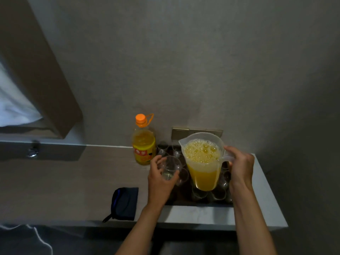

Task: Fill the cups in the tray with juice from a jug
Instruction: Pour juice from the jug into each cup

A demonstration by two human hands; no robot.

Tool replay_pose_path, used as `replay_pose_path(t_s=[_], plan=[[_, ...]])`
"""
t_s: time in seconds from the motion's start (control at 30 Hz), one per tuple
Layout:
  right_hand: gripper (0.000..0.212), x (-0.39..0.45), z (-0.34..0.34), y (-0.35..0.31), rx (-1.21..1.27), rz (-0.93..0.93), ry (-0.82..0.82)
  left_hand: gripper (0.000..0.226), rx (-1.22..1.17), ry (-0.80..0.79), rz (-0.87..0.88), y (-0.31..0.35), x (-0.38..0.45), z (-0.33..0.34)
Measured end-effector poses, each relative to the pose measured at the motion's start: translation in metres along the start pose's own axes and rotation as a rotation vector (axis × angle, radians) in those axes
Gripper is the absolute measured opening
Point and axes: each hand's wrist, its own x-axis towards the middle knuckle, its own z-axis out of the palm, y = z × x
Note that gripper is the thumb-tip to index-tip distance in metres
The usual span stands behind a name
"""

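With our right hand (241, 166) gripping the handle of the frothy, nearly full jug (203, 162) above the tray (184, 201) and our left hand (161, 177) clasping an empty cup (170, 167) just left of the jug, we judged that abrupt tilting risked overshooting the cup's rim.

On the counter (73, 181) before me stands an orange-capped bottle (143, 142) of yellow drink against the grey wall (184, 61), a dark blue pouch (125, 203) lies near my edge, and a socket plate (181, 132) sits behind.
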Motion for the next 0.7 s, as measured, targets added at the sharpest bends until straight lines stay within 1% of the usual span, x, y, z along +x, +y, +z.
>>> replay_pose_path(t_s=[0.07, 0.1, 0.2, 0.3, 0.37, 0.47, 0.6, 0.7], plan=[[0.027, -0.005, 0.006, -0.004, -0.014, 0.000, -0.029, 0.080, -0.064, 0.018, -0.028, 0.002, 0.005, -0.009], [0.025, -0.007, 0.008, -0.005, -0.022, 0.002, -0.042, 0.078, -0.071, 0.036, -0.032, 0.002, 0.008, -0.013], [0.023, -0.011, 0.017, -0.008, -0.049, 0.003, -0.078, 0.064, -0.112, 0.066, -0.049, 0.004, 0.013, -0.025], [0.025, -0.016, 0.028, -0.013, -0.092, 0.002, -0.116, 0.057, -0.182, 0.054, -0.089, 0.009, 0.017, -0.036], [0.028, -0.019, 0.036, -0.016, -0.096, -0.013, -0.128, 0.056, -0.195, 0.046, -0.085, 0.012, 0.020, -0.043], [0.025, -0.023, 0.045, -0.022, -0.124, -0.047, -0.140, 0.057, -0.191, 0.039, -0.075, 0.021, 0.024, -0.052], [0.029, -0.026, 0.056, -0.024, -0.150, -0.092, -0.159, 0.058, -0.219, 0.008, -0.067, 0.026, 0.029, -0.062], [0.028, -0.026, 0.061, -0.026, -0.169, -0.099, -0.158, 0.057, -0.266, 0.009, -0.069, 0.027, 0.032, -0.067]])
